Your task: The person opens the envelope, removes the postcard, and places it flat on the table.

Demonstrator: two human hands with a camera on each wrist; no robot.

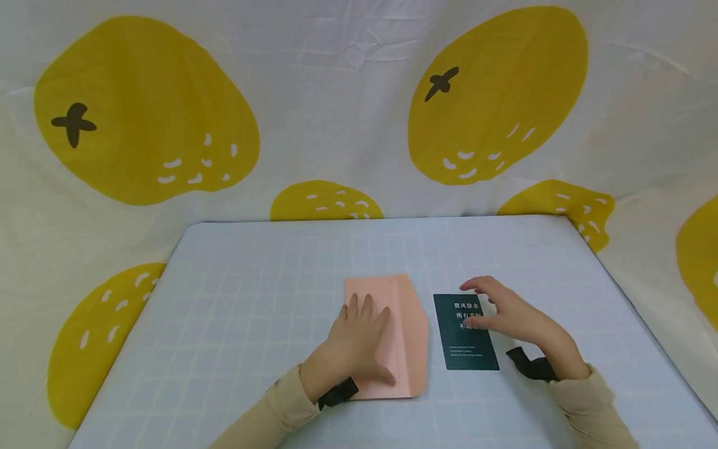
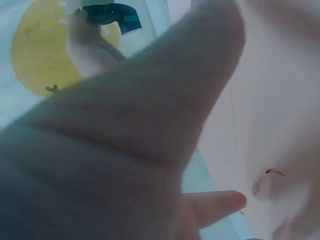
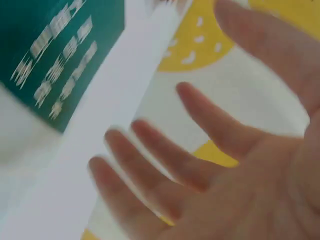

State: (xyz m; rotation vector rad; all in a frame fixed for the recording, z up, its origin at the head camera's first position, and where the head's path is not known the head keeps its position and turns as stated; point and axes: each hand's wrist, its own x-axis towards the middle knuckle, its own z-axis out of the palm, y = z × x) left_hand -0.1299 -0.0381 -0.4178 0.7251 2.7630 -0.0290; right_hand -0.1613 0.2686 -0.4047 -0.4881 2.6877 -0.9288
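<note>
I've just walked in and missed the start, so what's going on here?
A person is working with two hands at a table. The left hand rests, fingers spread, on a pink envelope whose open flap points toward a dark green card with white lettering. The right hand is over the card's far right corner, not gripping it. The card lies beside the envelope, not inside it.

Head view bright w/ soft shadows; L wrist view dim & hazy, R blurry.
</note>
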